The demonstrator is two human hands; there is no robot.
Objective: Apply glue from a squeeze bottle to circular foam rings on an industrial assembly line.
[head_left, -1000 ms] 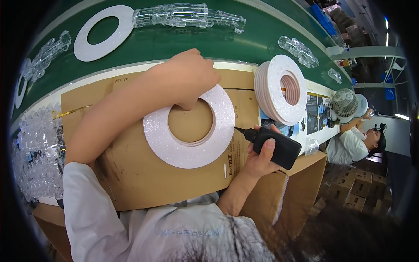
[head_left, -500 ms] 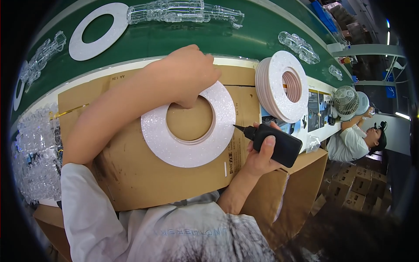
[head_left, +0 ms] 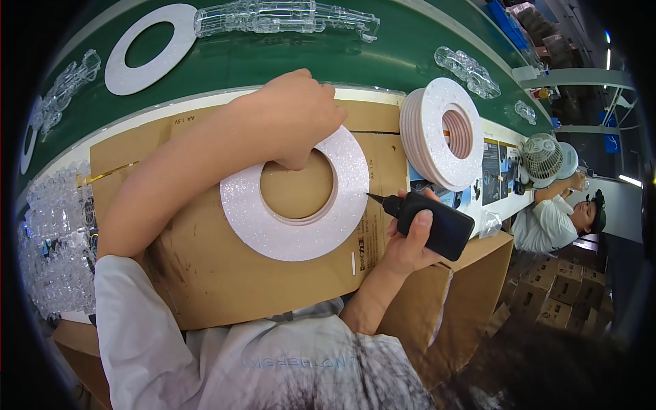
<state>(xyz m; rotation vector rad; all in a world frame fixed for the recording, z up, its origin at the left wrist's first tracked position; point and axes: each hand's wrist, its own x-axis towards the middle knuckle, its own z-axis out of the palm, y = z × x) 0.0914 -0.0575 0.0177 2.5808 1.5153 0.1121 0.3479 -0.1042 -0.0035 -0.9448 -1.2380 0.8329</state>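
A glittery white flat ring (head_left: 294, 239) lies on a sheet of brown cardboard (head_left: 205, 273) in front of me, and a second layer shows under its inner edge. My left hand (head_left: 301, 116) reaches over from the left and is closed over the ring's far side, its lower fingers in the hole. In my right hand (head_left: 410, 242) is a black squeeze bottle (head_left: 441, 225) with a narrow pointed nozzle. The bottle is tilted to the left, and its tip sits at the ring's right edge; whether it touches is unclear.
Similar rings form a stack (head_left: 454, 147) to the right. Clear plastic parts (head_left: 256, 19) and another ring (head_left: 116, 68) lie on the green belt (head_left: 383, 65). More clear parts (head_left: 58, 253) are heaped at left. A fan (head_left: 542, 160) and a person (head_left: 547, 222) are at far right.
On the green belt the ring and clear parts have shifted slightly left. Both my hands, the bottle and the ring on the cardboard have hardly moved.
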